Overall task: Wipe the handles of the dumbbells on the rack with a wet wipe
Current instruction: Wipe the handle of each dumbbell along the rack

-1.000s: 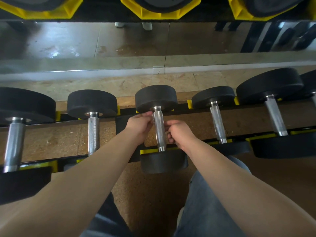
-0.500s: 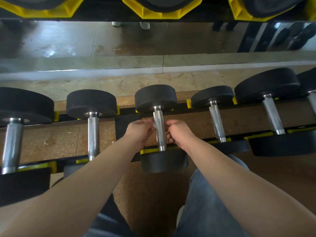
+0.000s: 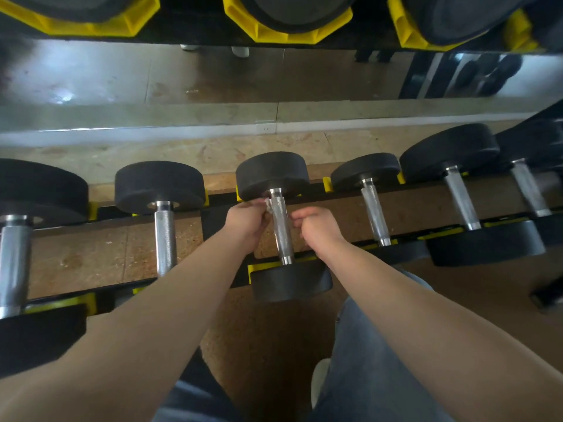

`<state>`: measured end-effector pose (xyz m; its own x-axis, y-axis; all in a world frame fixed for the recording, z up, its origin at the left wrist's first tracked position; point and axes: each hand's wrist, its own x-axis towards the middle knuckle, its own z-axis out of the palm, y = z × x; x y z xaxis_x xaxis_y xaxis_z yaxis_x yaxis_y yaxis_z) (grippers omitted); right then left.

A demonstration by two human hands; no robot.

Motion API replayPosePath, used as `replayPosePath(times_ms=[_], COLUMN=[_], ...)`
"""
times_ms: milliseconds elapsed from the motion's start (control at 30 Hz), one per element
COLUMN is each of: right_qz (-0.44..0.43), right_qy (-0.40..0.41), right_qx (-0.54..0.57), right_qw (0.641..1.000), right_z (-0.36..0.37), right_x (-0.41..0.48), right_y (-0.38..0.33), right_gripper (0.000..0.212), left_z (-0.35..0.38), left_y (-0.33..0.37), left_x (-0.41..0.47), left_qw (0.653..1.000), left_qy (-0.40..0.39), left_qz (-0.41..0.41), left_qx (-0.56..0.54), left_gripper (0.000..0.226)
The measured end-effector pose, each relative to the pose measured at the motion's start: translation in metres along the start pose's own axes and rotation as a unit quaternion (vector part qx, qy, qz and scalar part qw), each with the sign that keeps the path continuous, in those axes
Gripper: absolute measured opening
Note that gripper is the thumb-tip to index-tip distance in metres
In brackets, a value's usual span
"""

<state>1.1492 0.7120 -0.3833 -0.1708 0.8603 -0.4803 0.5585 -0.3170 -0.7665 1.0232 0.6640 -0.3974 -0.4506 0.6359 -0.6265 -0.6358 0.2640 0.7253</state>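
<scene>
Chrome, knurled steel is forming the dumbbell handle (image 3: 281, 226) that is lying between the two hands on the rack (image 3: 217, 229). The left hand (image 3: 246, 223) is pinching a small white wet wipe (image 3: 268, 205) against the far end of this handle, just under the black head. The right hand (image 3: 316, 228) is staying just beside the handle with fingers curled; whether it is gripping the wipe too, I cannot tell. I am judging the wipe soft, thin and easy to snag on the knurling, so holding it at both ends is helping. The dumbbell is looking heavy enough to need no steadying.
</scene>
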Motion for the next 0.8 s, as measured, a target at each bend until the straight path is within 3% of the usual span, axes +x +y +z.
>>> replayPosePath(times_ms=[100,133,200,267,333,400,467,500,600,700,800], right_qz=[-0.028,-0.037,-0.056,-0.073,-0.083,-0.087,-0.083,-0.08,-0.078,-0.092,-0.086], right_qy=[0.021,0.022,0.02,0.013,0.013,0.021,0.037,0.049,0.08,0.099,0.11], right_qx=[-0.024,-0.036,-0.071,-0.097,-0.111,-0.119,-0.116,-0.111,-0.097,-0.1,-0.119], right_qw=[0.999,0.998,0.996,0.993,0.99,0.989,0.989,0.989,0.989,0.986,0.983], right_z=[-0.003,-0.003,-0.003,-0.001,0.001,0.002,0.003,0.003,0.004,0.007,0.006], right_x=[-0.012,-0.016,-0.025,-0.031,-0.034,-0.034,-0.034,-0.033,-0.034,-0.036,-0.036], right_y=[-0.003,-0.004,-0.006,-0.007,-0.006,-0.004,-0.003,-0.002,-0.001,0.0,-0.003], right_gripper=[0.028,0.028,0.029,0.03,0.03,0.03,0.032,0.032,0.029,0.028,0.029], left_z=[-0.007,-0.013,-0.024,-0.029,-0.028,-0.025,-0.021,-0.02,-0.019,-0.028,-0.036], left_y=[-0.003,-0.005,-0.008,-0.008,-0.006,0.0,0.004,0.005,0.005,-0.003,-0.012], left_x=[-0.006,-0.009,-0.019,-0.024,-0.022,-0.016,-0.01,-0.008,-0.011,-0.018,-0.029], left_qw=[0.989,0.97,0.899,0.858,0.897,0.951,0.971,0.965,0.899,0.821,0.705], left_qy=[-0.042,-0.075,-0.137,-0.134,-0.067,0.009,0.034,0.027,-0.026,-0.095,-0.202], left_qz=[-0.013,-0.029,-0.06,-0.043,-0.002,0.052,0.109,0.145,0.224,0.258,0.275], left_qx=[0.138,0.228,0.411,0.494,0.436,0.304,0.208,0.218,0.376,0.499,0.622], left_gripper=[0.023,0.025,0.022,0.017,0.014,0.014,0.014,0.014,0.007,0.013,0.013])
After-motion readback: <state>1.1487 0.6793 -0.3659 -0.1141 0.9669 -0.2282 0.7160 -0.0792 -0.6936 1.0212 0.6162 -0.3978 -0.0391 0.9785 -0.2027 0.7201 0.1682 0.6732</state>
